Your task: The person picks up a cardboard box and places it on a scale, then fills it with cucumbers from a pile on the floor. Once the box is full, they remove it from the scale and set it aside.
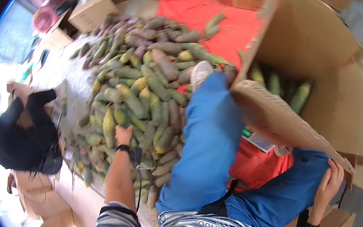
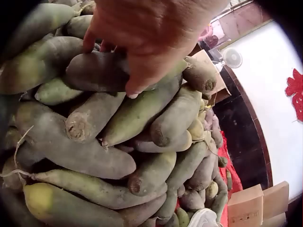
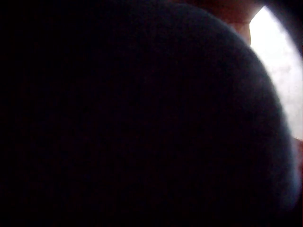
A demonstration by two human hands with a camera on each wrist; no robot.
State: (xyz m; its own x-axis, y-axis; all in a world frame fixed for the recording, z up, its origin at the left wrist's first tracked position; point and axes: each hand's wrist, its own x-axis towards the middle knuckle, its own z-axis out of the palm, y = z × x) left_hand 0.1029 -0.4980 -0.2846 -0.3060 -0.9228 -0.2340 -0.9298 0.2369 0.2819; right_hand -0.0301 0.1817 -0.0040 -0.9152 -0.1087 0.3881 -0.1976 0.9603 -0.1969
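My left hand (image 1: pixel 123 136) reaches into a large pile of green radishes (image 1: pixel 157 84). In the left wrist view its fingers and thumb grip a dark, greyish green radish (image 2: pixel 94 72) lying on top of others. My right hand (image 1: pixel 330 181) rests on my right knee, by the lower edge of a big cardboard box (image 1: pixel 292 117) that stands open between my legs. Several radishes (image 1: pixel 302 95) lie inside the box. A dark, blurred shape fills most of the right wrist view.
A scale (image 1: pixel 256 139) with a lit green display sits under the box on red cloth (image 1: pixel 231 23). Another person (image 1: pixel 25 138) in dark clothes is at the left. More cardboard boxes (image 1: pixel 95 8) stand at the back left, and others (image 1: pixel 45 206) at the front left.
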